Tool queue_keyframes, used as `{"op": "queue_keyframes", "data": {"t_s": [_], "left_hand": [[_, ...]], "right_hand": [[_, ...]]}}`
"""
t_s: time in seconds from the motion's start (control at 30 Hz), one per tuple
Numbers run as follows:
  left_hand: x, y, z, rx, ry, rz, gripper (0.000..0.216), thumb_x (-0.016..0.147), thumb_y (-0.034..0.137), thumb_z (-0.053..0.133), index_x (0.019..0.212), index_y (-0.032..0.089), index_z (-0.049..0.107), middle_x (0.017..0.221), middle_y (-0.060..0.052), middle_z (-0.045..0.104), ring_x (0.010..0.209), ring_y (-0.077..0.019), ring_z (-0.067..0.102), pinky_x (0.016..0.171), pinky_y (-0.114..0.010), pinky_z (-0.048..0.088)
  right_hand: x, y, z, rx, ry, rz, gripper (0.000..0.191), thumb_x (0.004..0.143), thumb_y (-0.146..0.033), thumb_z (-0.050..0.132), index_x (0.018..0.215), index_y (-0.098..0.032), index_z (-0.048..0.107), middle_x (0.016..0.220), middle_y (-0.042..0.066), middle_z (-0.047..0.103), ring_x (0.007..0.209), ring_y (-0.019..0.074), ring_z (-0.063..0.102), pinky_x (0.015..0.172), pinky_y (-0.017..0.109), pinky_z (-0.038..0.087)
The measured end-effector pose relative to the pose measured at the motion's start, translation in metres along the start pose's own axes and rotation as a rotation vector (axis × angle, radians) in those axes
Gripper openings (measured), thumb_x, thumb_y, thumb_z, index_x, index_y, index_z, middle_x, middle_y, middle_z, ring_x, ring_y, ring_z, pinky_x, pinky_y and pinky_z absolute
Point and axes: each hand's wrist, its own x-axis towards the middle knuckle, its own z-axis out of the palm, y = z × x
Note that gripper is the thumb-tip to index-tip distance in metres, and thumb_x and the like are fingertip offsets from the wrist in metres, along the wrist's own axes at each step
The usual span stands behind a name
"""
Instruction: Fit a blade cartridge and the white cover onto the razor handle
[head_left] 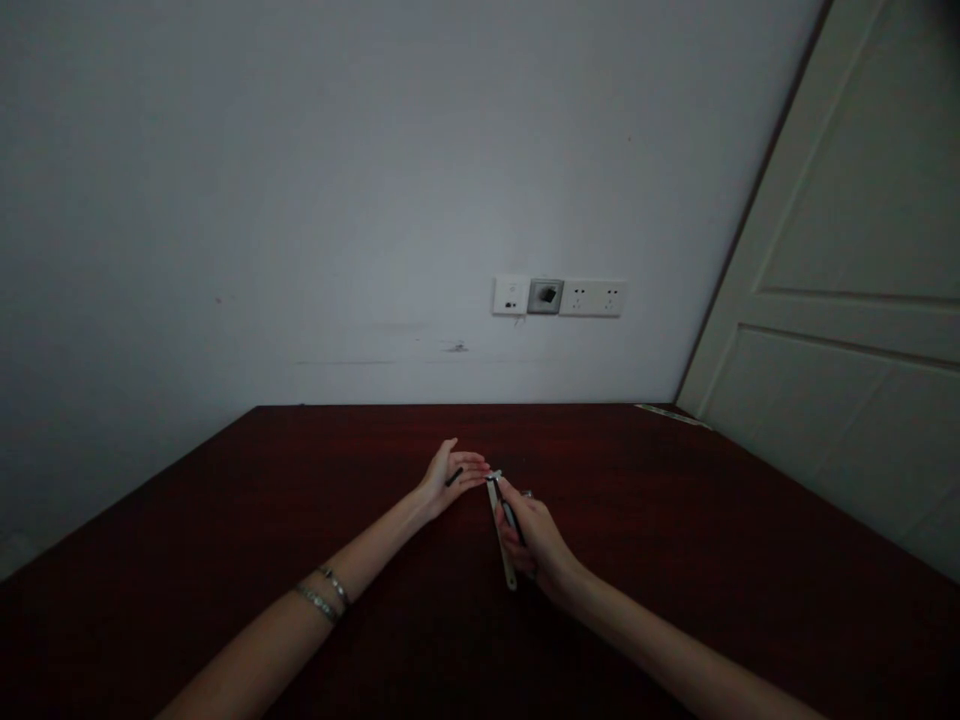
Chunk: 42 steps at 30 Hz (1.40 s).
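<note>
**A:** Entry on worn items. What is recorded on the left forearm?

**B:** Two bracelets are noted a little above the wrist, lying side by side. They are logged as silver-toned and metallic, with a linked or segmented look. Finer detail is not resolved in the dim light.

**A:** And the right forearm?

**B:** It is seen bare down to the lower frame edge, as is the left.

**A:** The hands?

**B:** The left hand and the right hand are both recorded as bare. A small bright glint is noted by a finger of the right hand. Whether it is a ring cannot be told.
</note>
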Motion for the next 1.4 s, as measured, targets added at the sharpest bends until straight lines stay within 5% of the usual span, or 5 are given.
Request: {"op": "queue_keyframes", "data": {"t_s": [0.37, 0.7, 0.9, 1.2, 1.4], "left_hand": [[0.008, -0.002, -0.011, 0.047, 0.035, 0.017, 0.047, 0.087, 0.039, 0.031, 0.07, 0.007, 0.061, 0.065, -0.012, 0.066, 0.062, -0.0183, 0.064, 0.069, -0.029, 0.048], [0.005, 0.018, -0.008, 0.283, 0.144, 0.372, 0.033, 0.076, 0.038, 0.048, 0.065, 0.009, 0.059, 0.055, -0.005, 0.061, 0.048, -0.0137, 0.059, 0.054, -0.024, 0.045], [-0.004, 0.018, 0.0, 0.423, 0.04, 0.33, 0.031, 0.074, 0.039, 0.052, 0.066, 0.01, 0.059, 0.054, -0.003, 0.058, 0.041, -0.0104, 0.053, 0.041, -0.021, 0.038], [-0.02, 0.006, 0.021, 0.386, -0.366, 0.413, 0.04, 0.062, 0.012, 0.067, 0.101, 0.013, 0.06, 0.097, -0.009, 0.065, 0.088, -0.0193, 0.061, 0.075, -0.028, 0.046], [-0.025, 0.0, 0.035, 0.42, -0.256, 0.463, 0.034, 0.063, 0.021, 0.074, 0.093, 0.013, 0.06, 0.096, -0.008, 0.066, 0.09, -0.0193, 0.061, 0.083, -0.03, 0.043]], "right_hand": [[0.006, 0.007, -0.005, -0.001, -0.01, -0.026, 0.048, 0.067, -0.065, 0.053, 0.063, -0.017, 0.047, 0.038, -0.011, 0.032, 0.026, 0.0007, 0.02, 0.028, 0.015, 0.009], [0.007, -0.02, -0.01, -0.142, 0.01, -0.326, 0.042, 0.071, -0.054, 0.055, 0.091, -0.017, 0.061, 0.061, -0.003, 0.048, 0.041, 0.0079, 0.047, 0.035, 0.019, 0.033], [0.02, -0.045, -0.017, -0.426, 0.177, -0.66, 0.034, 0.072, -0.051, 0.059, 0.079, -0.019, 0.071, 0.089, 0.005, 0.052, 0.085, 0.0183, 0.053, 0.072, 0.03, 0.047], [0.04, -0.049, -0.014, -0.465, 0.24, -0.766, 0.026, 0.066, -0.041, 0.067, 0.08, -0.019, 0.07, 0.094, 0.004, 0.047, 0.087, 0.0173, 0.054, 0.075, 0.029, 0.047], [0.046, -0.046, -0.015, -0.477, 0.206, -0.784, 0.024, 0.066, -0.038, 0.068, 0.081, -0.019, 0.069, 0.096, 0.004, 0.046, 0.088, 0.0174, 0.054, 0.077, 0.031, 0.048]]}}
